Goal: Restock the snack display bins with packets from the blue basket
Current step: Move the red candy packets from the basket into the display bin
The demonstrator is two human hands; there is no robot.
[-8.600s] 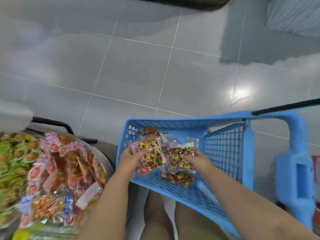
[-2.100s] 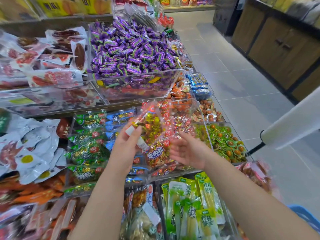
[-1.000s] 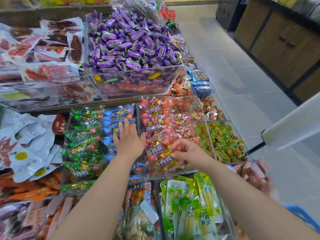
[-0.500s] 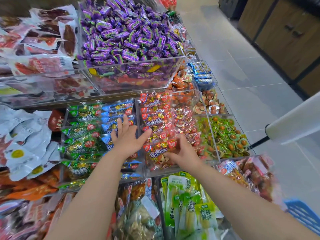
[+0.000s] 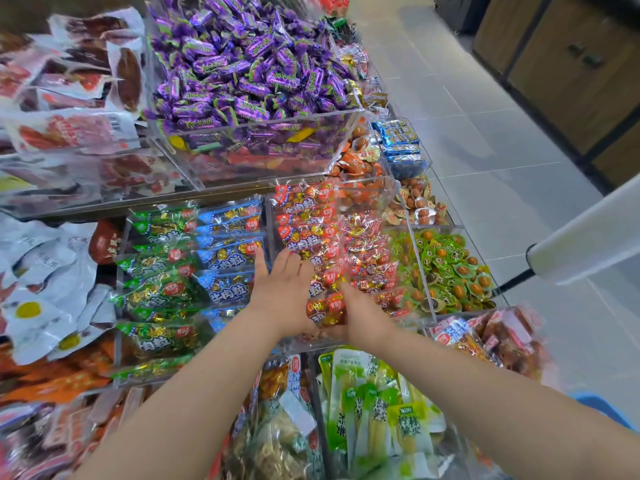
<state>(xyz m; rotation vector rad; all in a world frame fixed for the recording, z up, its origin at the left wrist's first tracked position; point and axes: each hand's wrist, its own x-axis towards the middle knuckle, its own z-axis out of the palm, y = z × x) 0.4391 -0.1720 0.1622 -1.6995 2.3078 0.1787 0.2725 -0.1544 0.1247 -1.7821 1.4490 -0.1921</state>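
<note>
Red snack packets [image 5: 306,233] fill the clear bin [image 5: 311,344], both hands on them.
Left hand [image 5: 284,292] lies flat, fingers straight, by the bin's left edge; right hand [image 5: 362,313] at its front edge, fingers hidden, grip unclear.

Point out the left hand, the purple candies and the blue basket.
Left hand [image 5: 282,292]: head view, back of hand.
Purple candies [image 5: 242,67]: head view, top of heap.
Blue basket [image 5: 604,408]: head view, visible rim.
</note>
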